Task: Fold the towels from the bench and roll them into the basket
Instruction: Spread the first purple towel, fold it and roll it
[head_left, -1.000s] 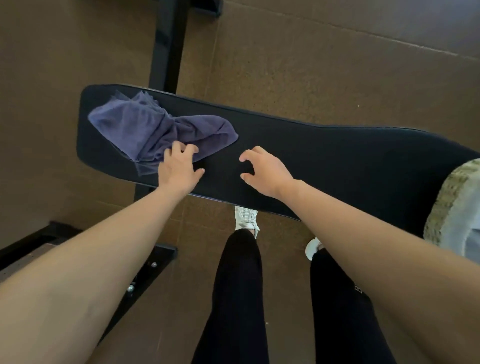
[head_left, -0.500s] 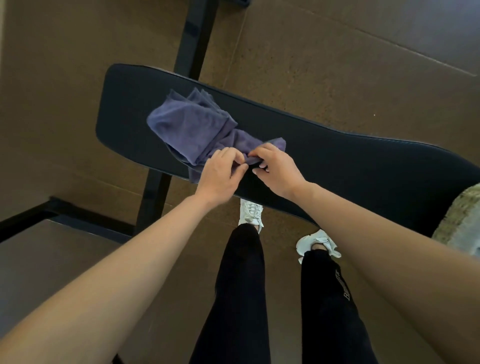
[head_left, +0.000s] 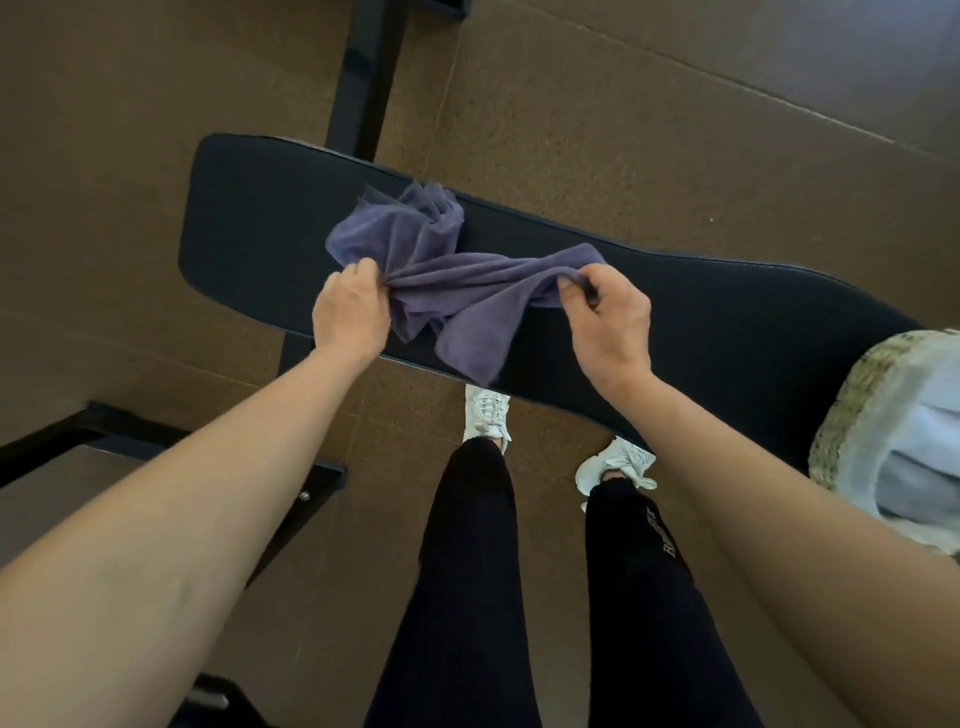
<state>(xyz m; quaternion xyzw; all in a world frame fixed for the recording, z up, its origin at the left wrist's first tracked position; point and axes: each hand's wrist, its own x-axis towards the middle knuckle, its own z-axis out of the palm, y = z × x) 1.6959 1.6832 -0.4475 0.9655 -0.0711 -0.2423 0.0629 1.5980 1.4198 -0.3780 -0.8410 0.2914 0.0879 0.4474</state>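
Your purple towel (head_left: 467, 291) lies crumpled across the left half of the black padded bench (head_left: 737, 322). One flap hangs over the near edge and its far bunch reaches the far edge. Left of the towel the pad is bare to its rounded end. To the right a long bare stretch runs to the woven basket (head_left: 844, 415), which sits at the frame's right edge with pale cloth in it. Your left hand (head_left: 353, 312) has its fingers curled round a gathered bunch of the towel. Your right hand (head_left: 610, 322) pinches an edge of it between thumb and fingertips, so the cloth is drawn into a band between them. Half a second ago both hands met at one spot on the towel's near side; now they are well apart. A second ago the towel lay nearer the bench's left end. Below is a brown speckled floor (head_left: 649, 119) with black frame bars (head_left: 363, 78), and your white shoes (head_left: 485, 413) stand just under the near edge.
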